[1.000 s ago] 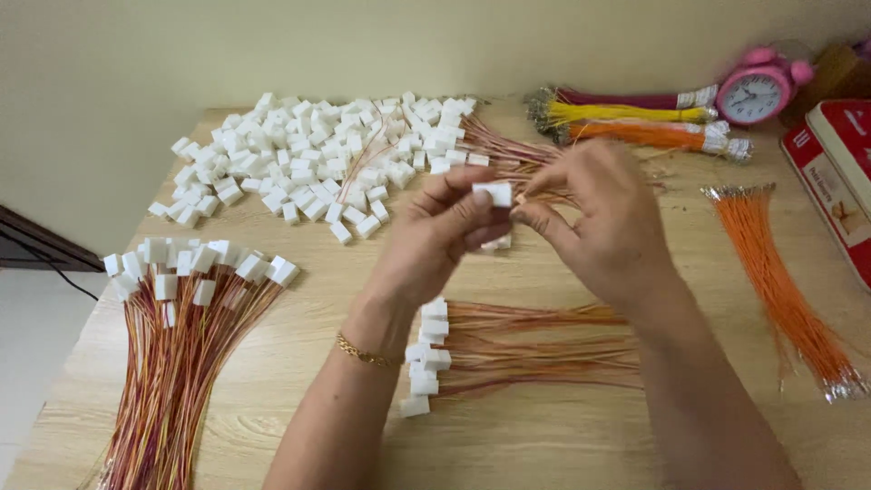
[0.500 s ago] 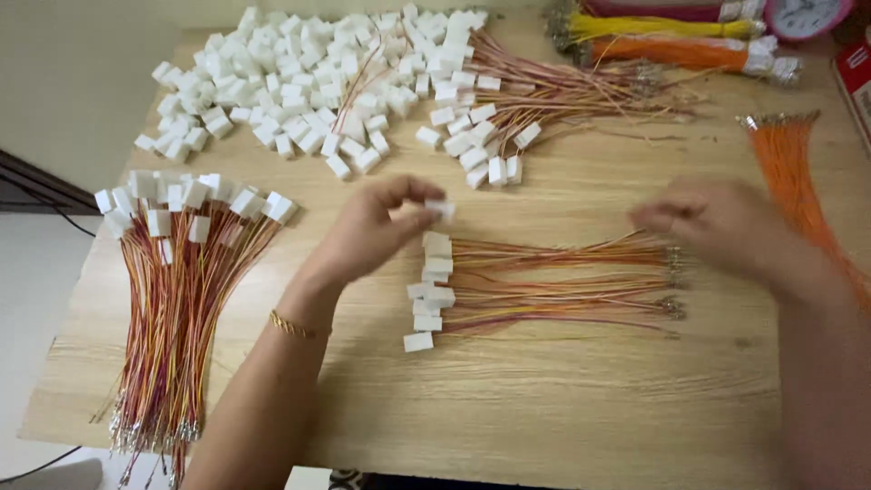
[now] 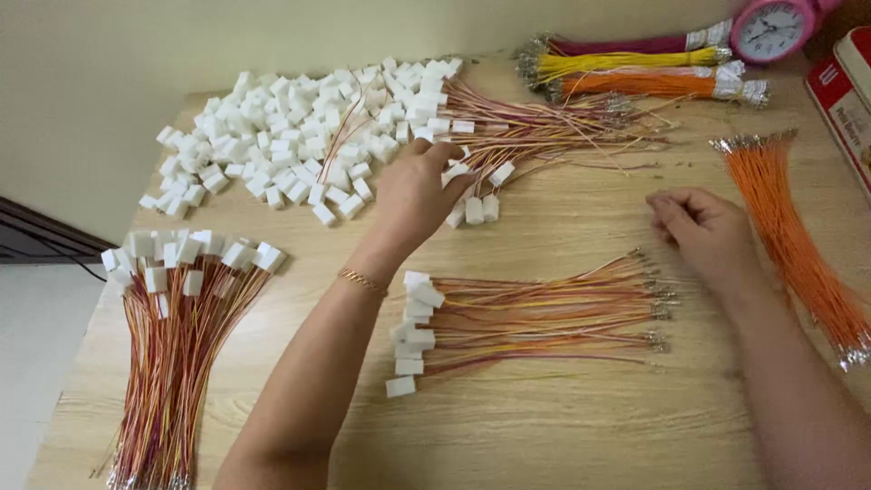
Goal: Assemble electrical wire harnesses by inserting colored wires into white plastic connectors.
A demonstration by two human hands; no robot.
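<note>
My left hand [image 3: 415, 192] reaches forward over the table, its fingers curled on a white plastic connector at the near edge of a wired bunch [image 3: 535, 136]. My right hand [image 3: 703, 227] rests on the wood, fingers loosely curled and holding nothing, next to the loose orange wires [image 3: 791, 238]. Between my forearms lies a small row of finished harnesses [image 3: 508, 318], white connectors on the left and metal-tipped wires on the right.
A heap of loose white connectors [image 3: 290, 136] covers the far left. A big bundle of finished harnesses [image 3: 177, 345] lies at the left edge. Yellow, orange and dark red wire bundles [image 3: 635, 68], a pink clock [image 3: 771, 27] and a red box [image 3: 839, 91] sit at the back right.
Both hands held a connector together a second ago. A harness was laid on the near row, then my left hand moved up to the wired bunch and my right hand drew back left.
</note>
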